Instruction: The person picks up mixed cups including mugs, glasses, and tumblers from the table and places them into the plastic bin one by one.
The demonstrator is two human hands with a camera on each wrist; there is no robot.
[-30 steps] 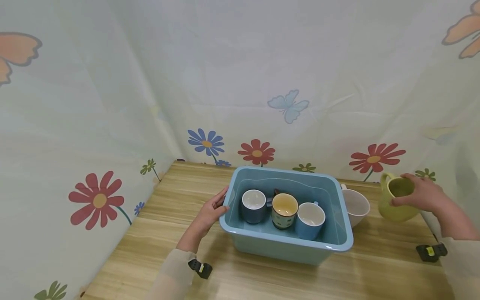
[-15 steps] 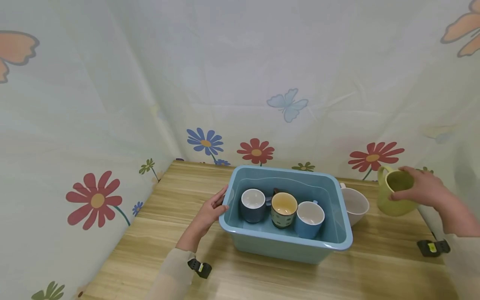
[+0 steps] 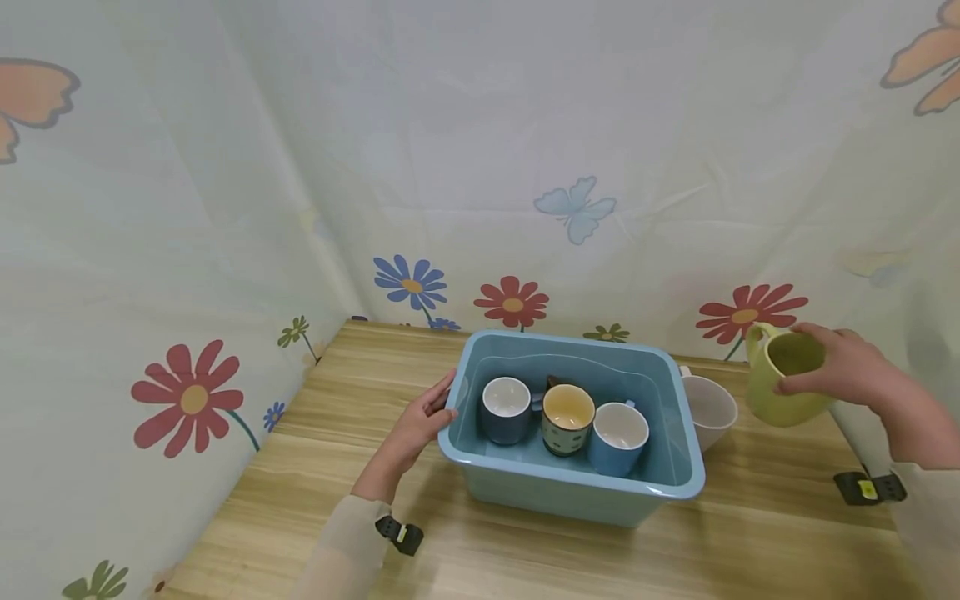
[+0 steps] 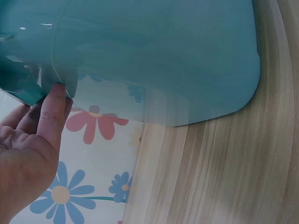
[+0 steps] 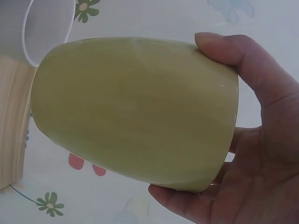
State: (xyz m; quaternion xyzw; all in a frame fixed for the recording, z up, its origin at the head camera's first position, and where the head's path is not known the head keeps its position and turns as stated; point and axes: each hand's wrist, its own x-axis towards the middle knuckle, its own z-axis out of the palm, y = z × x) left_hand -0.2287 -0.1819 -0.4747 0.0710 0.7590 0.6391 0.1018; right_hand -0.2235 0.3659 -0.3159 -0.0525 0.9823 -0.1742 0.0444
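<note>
My right hand point(image 3: 851, 371) grips a yellow-green mug point(image 3: 780, 392) by its rim, thumb on one side and fingers on the other. Its handle points away from the hand, toward the left. In the right wrist view the mug's smooth side point(image 5: 135, 112) fills the middle, held off the table. At the left end of a blue plastic tub point(image 3: 555, 492), my left hand point(image 3: 416, 429) holds the rim, with the thumb at the edge. Inside the tub stand a dark blue mug point(image 3: 504, 427), a patterned mug with yellow interior point(image 3: 566, 439) and a light blue mug point(image 3: 615, 458).
A white mug point(image 3: 708, 408) stands on the wooden table point(image 3: 330, 433) just right of the tub, between it and the raised mug. Behind and to the left, a pale curtain point(image 3: 450, 125) printed with flowers and butterflies encloses the table.
My right hand has lifted the yellow-green mug up and slightly left, away from the table. My left hand stays on the tub's rim, and the tub has kept its place.
</note>
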